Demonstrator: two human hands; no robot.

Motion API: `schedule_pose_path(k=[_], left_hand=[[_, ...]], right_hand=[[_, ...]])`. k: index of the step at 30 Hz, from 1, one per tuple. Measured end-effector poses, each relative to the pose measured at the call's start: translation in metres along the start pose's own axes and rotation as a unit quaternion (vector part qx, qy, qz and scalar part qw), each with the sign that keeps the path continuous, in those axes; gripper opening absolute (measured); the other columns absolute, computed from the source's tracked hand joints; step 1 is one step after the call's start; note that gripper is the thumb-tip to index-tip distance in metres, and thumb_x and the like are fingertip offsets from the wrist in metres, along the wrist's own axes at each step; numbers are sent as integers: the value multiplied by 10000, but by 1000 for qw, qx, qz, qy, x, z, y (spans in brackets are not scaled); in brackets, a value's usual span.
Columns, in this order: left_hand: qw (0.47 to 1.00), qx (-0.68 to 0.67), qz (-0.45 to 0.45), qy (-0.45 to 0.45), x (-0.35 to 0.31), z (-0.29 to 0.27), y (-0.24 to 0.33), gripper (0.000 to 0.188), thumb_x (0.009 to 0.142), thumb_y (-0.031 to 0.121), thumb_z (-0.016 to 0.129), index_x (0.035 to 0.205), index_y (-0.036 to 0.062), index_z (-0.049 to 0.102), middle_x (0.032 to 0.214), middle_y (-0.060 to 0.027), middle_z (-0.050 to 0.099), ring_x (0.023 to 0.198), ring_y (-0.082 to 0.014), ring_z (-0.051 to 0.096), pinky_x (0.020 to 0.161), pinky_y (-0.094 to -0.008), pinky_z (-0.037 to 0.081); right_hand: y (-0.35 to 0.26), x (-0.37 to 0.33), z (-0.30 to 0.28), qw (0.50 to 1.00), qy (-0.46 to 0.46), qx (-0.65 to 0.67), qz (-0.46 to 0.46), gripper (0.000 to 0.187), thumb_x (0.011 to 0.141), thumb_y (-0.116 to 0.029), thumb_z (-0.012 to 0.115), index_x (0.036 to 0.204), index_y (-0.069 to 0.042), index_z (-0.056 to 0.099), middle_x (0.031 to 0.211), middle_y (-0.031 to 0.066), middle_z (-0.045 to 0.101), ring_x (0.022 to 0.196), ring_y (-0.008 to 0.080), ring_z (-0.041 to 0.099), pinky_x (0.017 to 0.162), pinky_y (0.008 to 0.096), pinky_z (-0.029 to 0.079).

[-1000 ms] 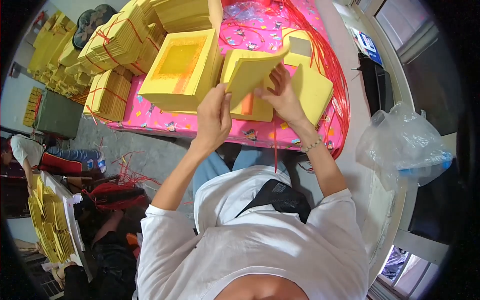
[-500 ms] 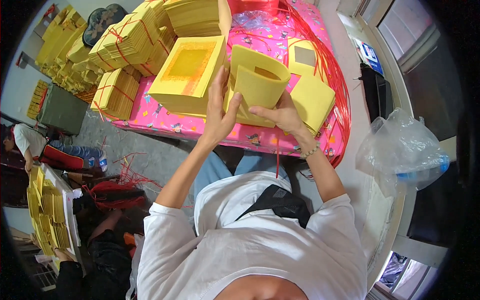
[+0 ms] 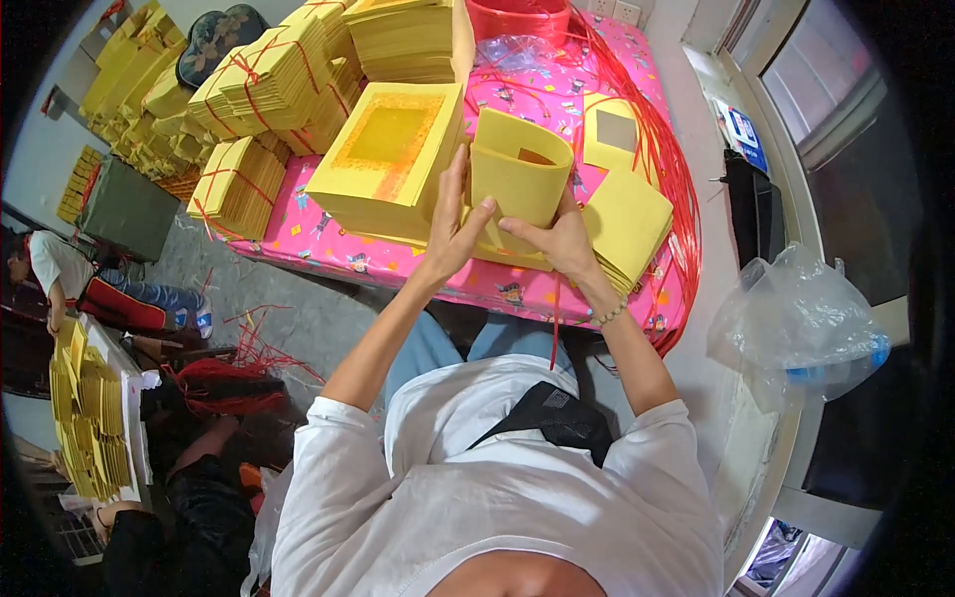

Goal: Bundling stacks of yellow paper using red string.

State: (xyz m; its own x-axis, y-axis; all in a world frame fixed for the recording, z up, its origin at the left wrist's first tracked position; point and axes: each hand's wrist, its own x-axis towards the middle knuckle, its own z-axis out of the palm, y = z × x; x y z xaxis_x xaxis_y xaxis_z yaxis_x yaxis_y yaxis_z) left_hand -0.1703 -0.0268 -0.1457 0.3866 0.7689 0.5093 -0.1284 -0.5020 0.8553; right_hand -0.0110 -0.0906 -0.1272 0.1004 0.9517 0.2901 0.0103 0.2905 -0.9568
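Observation:
Between my two hands stands a folded yellow paper [image 3: 517,174], bent over at the top in a rounded loop. A dark orange patch shows on its inner side. My left hand [image 3: 455,224] presses along its left side, fingers stretched up and thumb on the near face. Gripping the right lower side is my right hand [image 3: 565,239], its thumb across the front and its fingers partly hidden behind. Just left of my left hand lies a thick stack of yellow sheets [image 3: 383,199], the top one printed with an orange-bordered square. Right of my right hand are folded yellow papers [image 3: 629,224].
A pink patterned cloth [image 3: 308,234] covers the table. Bundles of yellow paper [image 3: 239,184] tied with red string sit at left. Red strands [image 3: 686,219] hang over the right edge, near a red basin [image 3: 517,18]. Other people handle yellow paper [image 3: 95,418] at lower left.
The folded paper is more upright and its loop has narrowed as my hands draw closer around it. The whole view has shifted slightly, with the table lower in it.

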Motion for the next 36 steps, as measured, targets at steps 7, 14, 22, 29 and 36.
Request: schedule_pose_path(k=[7,14,22,29,36], left_hand=[[997,-41,-64,-23,5,-4,37,582,853,65,601,1355,-20,320,1215,-120,505,1156,-179,475,978,-321,387],[975,-188,-117,-14,-7,16,53,403,933,83,513,1299,-2,366,1202,-98,506,1128,-130,465,957,-278,370],[964,-201,-168,-30,-9,15,65,398,946,123,515,1299,6,373,1227,-93,519,1140,-136,484,965,-287,379],[962,-218,-167,13,-17,30,70,371,943,139,531,1271,7,420,1209,-89,553,1119,-133,511,963,-287,384],[956,-234,-179,-1,-20,30,69,395,929,69,517,1287,-25,379,1249,-114,502,1144,-147,480,948,-285,398]], right_hand=[[-12,-12,-1,1000,-1,5,1,624,736,-108,777,1241,18,432,1134,111,579,1023,176,582,873,306,484],[-20,-23,2,997,20,60,33,551,778,-102,743,1234,10,455,1136,103,595,1014,161,585,872,294,479],[-26,-30,4,987,55,137,57,471,849,-166,687,1220,14,460,1135,105,590,1009,146,581,870,277,469],[-27,-34,6,993,82,80,41,464,846,-155,689,1214,13,462,1115,103,597,1001,148,583,862,279,472],[-30,-41,9,994,91,60,10,484,827,-112,703,1220,16,449,1107,106,598,1004,157,585,870,292,473]])
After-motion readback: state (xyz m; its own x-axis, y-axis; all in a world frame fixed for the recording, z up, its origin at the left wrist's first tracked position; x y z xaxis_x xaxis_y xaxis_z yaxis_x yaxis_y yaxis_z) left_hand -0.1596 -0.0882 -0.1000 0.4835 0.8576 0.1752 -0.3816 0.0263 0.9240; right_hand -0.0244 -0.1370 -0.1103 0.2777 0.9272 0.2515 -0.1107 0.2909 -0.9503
